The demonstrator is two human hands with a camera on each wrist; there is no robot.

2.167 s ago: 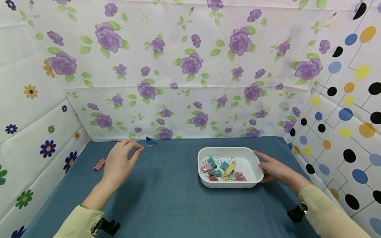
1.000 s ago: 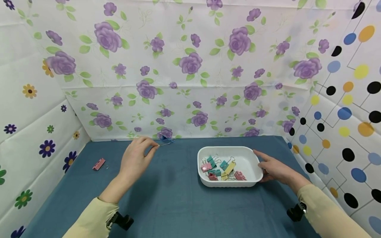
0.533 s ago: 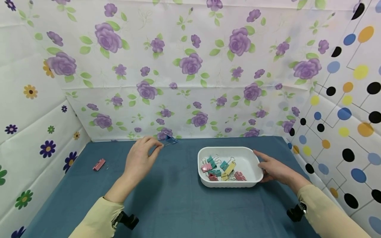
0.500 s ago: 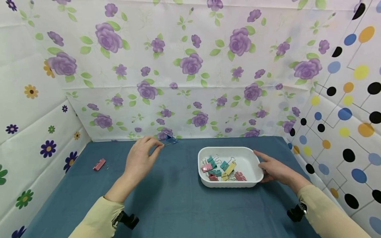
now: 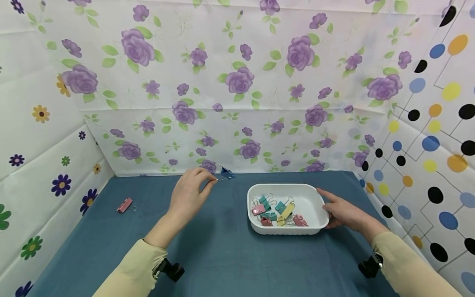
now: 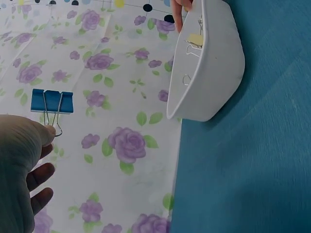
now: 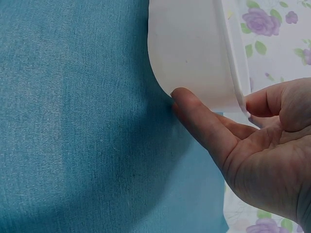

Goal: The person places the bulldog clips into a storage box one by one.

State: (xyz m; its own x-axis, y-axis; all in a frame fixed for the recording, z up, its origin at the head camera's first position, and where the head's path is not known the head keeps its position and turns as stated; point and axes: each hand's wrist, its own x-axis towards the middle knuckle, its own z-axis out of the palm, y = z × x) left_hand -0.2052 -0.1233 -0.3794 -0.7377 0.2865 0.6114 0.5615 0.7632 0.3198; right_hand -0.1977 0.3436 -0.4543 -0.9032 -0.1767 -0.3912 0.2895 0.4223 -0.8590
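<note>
A blue binder clip (image 5: 226,173) is pinched by one wire handle between the thumb and finger of my left hand (image 5: 191,192). It hangs in the air to the left of a white plastic box (image 5: 285,230). The left wrist view shows the clip's blue body (image 6: 65,103) with both handles towards the hand. My right hand (image 5: 344,212) holds the box's right end. In the right wrist view its thumb (image 7: 187,99) presses low on the wall and a finger touches the rim. Inside the box lie several pink, teal and yellow clips (image 5: 287,210).
A pink binder clip (image 5: 125,205) lies at the left of the blue cloth-covered table (image 5: 230,264). A floral sheet (image 5: 237,123) rises along the back edge, and a dotted sheet (image 5: 430,165) stands on the right.
My left hand has moved right with the blue binder clip, away from the pink clip and closer to the box. The right hand and box have stayed still.
</note>
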